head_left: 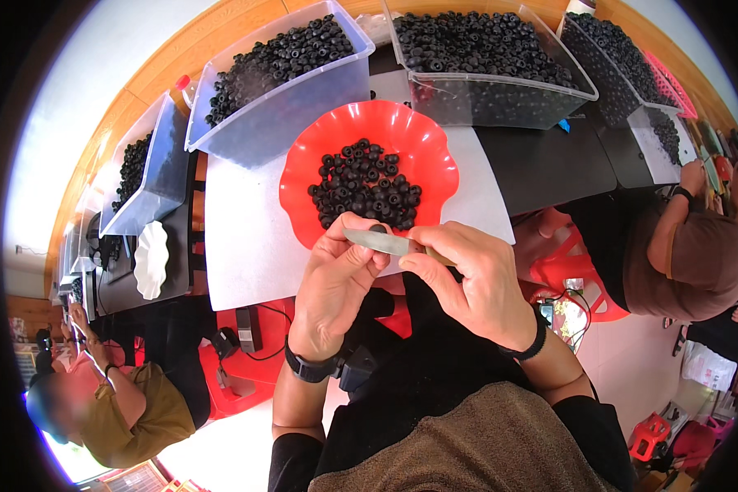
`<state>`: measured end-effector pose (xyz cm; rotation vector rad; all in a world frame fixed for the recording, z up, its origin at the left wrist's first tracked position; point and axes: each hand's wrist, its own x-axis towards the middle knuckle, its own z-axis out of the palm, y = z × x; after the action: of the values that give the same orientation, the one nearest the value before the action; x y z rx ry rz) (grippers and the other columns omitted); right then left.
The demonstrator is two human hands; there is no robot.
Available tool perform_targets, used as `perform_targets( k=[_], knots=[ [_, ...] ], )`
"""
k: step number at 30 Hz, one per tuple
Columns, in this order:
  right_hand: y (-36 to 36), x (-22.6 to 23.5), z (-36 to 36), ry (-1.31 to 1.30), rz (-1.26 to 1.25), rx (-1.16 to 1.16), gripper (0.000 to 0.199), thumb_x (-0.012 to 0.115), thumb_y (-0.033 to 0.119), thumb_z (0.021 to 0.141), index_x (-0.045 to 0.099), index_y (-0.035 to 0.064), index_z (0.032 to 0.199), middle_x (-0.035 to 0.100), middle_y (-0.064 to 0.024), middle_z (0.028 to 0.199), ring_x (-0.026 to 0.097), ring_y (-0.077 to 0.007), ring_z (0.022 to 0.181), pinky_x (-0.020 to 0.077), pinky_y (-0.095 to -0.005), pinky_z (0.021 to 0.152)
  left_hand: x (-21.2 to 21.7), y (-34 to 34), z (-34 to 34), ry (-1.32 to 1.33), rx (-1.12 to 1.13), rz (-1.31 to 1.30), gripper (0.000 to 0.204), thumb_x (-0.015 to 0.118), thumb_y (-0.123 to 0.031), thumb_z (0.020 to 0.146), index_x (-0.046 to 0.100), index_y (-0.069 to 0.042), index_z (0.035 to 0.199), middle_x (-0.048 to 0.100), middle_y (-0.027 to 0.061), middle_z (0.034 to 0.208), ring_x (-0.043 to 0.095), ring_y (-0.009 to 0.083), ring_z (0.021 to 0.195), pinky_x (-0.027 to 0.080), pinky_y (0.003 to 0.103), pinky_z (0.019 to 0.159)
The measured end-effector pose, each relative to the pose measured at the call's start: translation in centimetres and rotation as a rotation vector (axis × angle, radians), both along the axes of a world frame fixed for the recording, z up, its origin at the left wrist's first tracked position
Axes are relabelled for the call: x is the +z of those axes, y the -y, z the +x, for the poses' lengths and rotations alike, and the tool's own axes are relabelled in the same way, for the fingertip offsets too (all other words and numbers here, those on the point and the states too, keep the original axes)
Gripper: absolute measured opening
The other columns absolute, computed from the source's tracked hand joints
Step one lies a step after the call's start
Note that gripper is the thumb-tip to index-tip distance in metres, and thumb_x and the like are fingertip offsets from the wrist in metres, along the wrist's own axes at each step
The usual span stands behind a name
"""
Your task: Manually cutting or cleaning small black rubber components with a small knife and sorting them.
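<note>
My left hand (336,279) is closed, pinching a small black ring-shaped piece (378,229) between thumb and fingers. In my right hand (476,275) is a short knife (381,242), its handle mostly covered by my fingers. The blade points left and lies across the black piece, at its near side. Both hands are over the near edge of a red wavy-rimmed bowl (369,123), where a heap of similar black pieces (361,180) lies. Under the bowl is a white sheet (246,238) on the table.
Clear plastic bins of black pieces line the far side: a left bin (279,107), a middle bin (500,102) and a right one (611,78). A smaller bin (160,176) and a white wavy dish (152,261) sit left. People work at left (139,410) and right (697,254).
</note>
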<state>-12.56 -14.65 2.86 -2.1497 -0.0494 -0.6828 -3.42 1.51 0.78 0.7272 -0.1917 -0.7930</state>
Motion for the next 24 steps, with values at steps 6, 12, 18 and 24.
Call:
perform_targets(
  k=[6,12,18,24],
  knots=[
    [1.3,-0.7,1.2,-0.052,0.010,-0.120,0.021,0.069,0.020,0.086,0.065,-0.0007,0.090,0.063,-0.0133,0.074,0.062,-0.0291,0.061,0.0462,-0.0356,0.053,0.4,0.3,-1.5,0.121,-0.109,0.069,0.007,0.059,-0.006,0.093,0.059,-0.003,0.099,0.063,0.0100,0.095,0.057,0.0130,0.079,0.049,0.025,0.076],
    [1.6,-0.2,0.6,-0.117,0.251,-0.055,0.024,0.066,0.020,0.090,0.064,-0.0037,0.095,0.065,-0.0161,0.076,0.066,-0.0260,0.064,0.0485,-0.0308,0.057,0.0,0.1,-0.5,-0.013,-0.041,-0.002,0.008,0.059,-0.009,0.094,0.058,-0.003,0.100,0.062,0.0103,0.094,0.056,0.0127,0.082,0.049,0.025,0.078],
    [0.5,0.8,0.3,-0.162,0.364,0.069,0.025,0.072,0.016,0.086,0.063,-0.0042,0.098,0.063,-0.0120,0.074,0.062,-0.0136,0.062,0.0476,-0.0256,0.058,-0.3,0.3,-0.6,-0.068,-0.030,0.017,0.015,0.061,-0.010,0.094,0.054,-0.005,0.106,0.062,0.0078,0.097,0.059,0.0128,0.081,0.051,0.024,0.076],
    [-0.4,-0.6,0.9,-0.234,0.754,0.306,0.017,0.068,0.012,0.090,0.063,-0.0013,0.099,0.061,0.0000,0.079,0.057,-0.0051,0.074,0.0464,-0.0207,0.066,-0.4,0.3,-1.1,-0.034,-0.104,0.023,0.025,0.063,-0.010,0.092,0.047,-0.008,0.111,0.062,0.0067,0.103,0.060,0.0115,0.078,0.051,0.024,0.073]
  ],
)
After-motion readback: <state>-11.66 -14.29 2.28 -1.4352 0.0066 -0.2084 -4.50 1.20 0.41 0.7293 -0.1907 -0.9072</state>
